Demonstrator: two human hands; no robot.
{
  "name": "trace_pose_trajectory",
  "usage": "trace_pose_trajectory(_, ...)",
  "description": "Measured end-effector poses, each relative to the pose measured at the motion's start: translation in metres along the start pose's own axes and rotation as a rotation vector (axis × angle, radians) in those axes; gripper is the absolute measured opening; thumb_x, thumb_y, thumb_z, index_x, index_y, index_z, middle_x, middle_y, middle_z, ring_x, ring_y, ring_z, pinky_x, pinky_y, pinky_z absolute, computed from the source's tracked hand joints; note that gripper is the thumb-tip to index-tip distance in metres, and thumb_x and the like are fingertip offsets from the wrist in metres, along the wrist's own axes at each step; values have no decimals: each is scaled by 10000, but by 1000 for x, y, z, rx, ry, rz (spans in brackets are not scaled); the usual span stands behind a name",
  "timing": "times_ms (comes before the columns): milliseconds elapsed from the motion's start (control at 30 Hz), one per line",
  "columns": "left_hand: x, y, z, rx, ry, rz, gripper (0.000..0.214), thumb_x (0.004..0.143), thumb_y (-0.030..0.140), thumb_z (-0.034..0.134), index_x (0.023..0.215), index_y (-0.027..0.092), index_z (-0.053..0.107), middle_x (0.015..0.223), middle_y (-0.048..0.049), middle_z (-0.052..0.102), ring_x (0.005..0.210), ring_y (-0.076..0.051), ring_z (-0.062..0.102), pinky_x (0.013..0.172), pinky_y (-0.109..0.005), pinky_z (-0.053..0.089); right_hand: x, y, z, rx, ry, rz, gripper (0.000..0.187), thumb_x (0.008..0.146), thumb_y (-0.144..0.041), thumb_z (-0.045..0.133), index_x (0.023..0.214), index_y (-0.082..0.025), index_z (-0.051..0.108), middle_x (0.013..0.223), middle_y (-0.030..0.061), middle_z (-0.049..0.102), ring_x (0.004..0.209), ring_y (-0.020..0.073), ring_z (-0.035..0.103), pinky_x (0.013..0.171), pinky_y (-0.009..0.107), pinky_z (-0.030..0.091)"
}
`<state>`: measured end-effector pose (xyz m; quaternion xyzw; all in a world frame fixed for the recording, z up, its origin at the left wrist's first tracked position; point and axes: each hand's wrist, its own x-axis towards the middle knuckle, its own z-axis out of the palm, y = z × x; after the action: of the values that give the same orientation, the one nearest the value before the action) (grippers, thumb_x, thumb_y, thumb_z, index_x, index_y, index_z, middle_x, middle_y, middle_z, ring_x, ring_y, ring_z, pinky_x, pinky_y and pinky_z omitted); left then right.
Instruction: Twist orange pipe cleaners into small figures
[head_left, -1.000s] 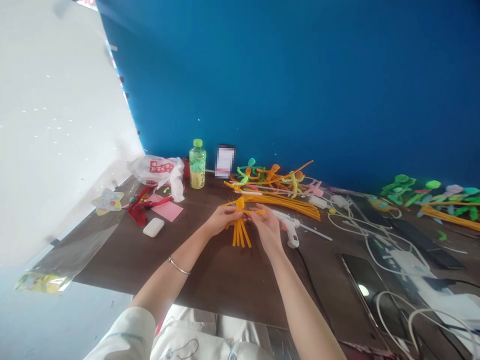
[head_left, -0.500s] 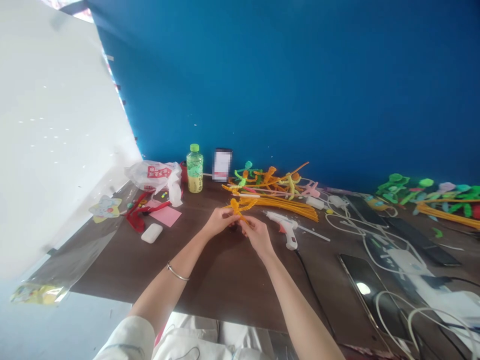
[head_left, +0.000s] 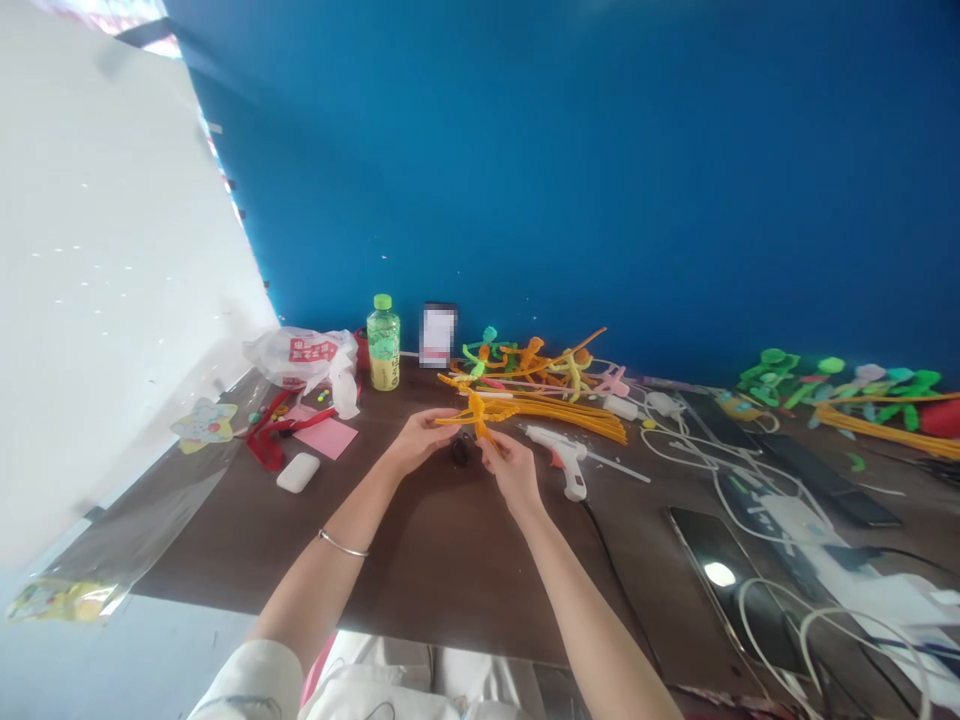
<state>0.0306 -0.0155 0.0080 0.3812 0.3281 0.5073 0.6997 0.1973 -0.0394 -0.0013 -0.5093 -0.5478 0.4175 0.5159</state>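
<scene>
My left hand [head_left: 424,441] and my right hand [head_left: 511,472] meet over the dark brown table [head_left: 225,530], both pinching an orange pipe-cleaner figure [head_left: 476,413] with strands spreading sideways. A small dark object [head_left: 462,450] lies on the table just below the figure, between my hands. A bundle of straight orange pipe cleaners [head_left: 577,420] lies beyond my right hand, and a white hot glue gun [head_left: 564,460] rests close to its fingers.
Beyond the hands stand a green-capped plastic bottle [head_left: 383,345] and a white plastic bag [head_left: 307,358]. Red and pink craft pieces lie left. White cables and a dark tablet [head_left: 727,585] spread right, below green pipe-cleaner shapes [head_left: 840,395]. A blue wall [head_left: 525,180] backs the table.
The hanging bundle of orange strands has become a compact twisted figure with strands spread sideways. The dark object now shows between my hands, and the whole view has shifted slightly left.
</scene>
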Motion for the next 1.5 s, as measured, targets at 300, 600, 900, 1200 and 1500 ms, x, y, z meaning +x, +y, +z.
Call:
trace_pose_trajectory(300, 2, -21, 26, -286, 167, 13, 314, 590, 350, 748, 796, 128, 665, 718, -39, 651, 636, -76, 580, 706, -245, 446, -6, 3, 10, -32, 47, -86, 416, 706, -429, 602, 995, -137, 670, 737, 53, 649, 566, 134, 550, 542, 278, 461)
trace_pose_trajectory(600, 5, -28, 26, -137, 192, 139, 357, 607, 426, 710, 731, 91, 685, 730, -76, 660, 688, -130, 606, 779, -308, 449, -12, 3, 17, -163, 65, -154, 372, 761, -393, 551, 1010, -136, 652, 797, 73, 667, 574, 154, 588, 557, 284, 489)
trace_pose_trajectory(900, 2, -31, 27, -100, 112, 104, 382, 648, 450, 672, 763, 86, 681, 721, -90, 660, 641, -136, 596, 652, -272, 450, -16, 3, 19, -571, 6, -529, 286, 859, -244, 409, 965, -189, 669, 766, 75, 637, 721, 184, 595, 702, 310, 484)
trace_pose_trajectory(1200, 16, -14, -3, -298, 387, 226, 324, 668, 415, 671, 734, 101, 626, 796, -83, 652, 592, -75, 556, 622, -236, 472, -13, 0, 11, -636, -34, -536, 240, 850, -286, 451, 939, -202, 658, 871, 69, 644, 804, 179, 607, 729, 286, 483)
trace_pose_trajectory(1500, 21, 3, -29, -346, 373, 266, 303, 653, 385, 694, 728, 99, 626, 915, -92, 632, 460, 17, 362, 345, -126, 232, 55, -1, 26, -910, -294, -470, 265, 828, -103, 413, 968, -176, 625, 982, 74, 637, 942, 195, 541, 845, 324, 412)
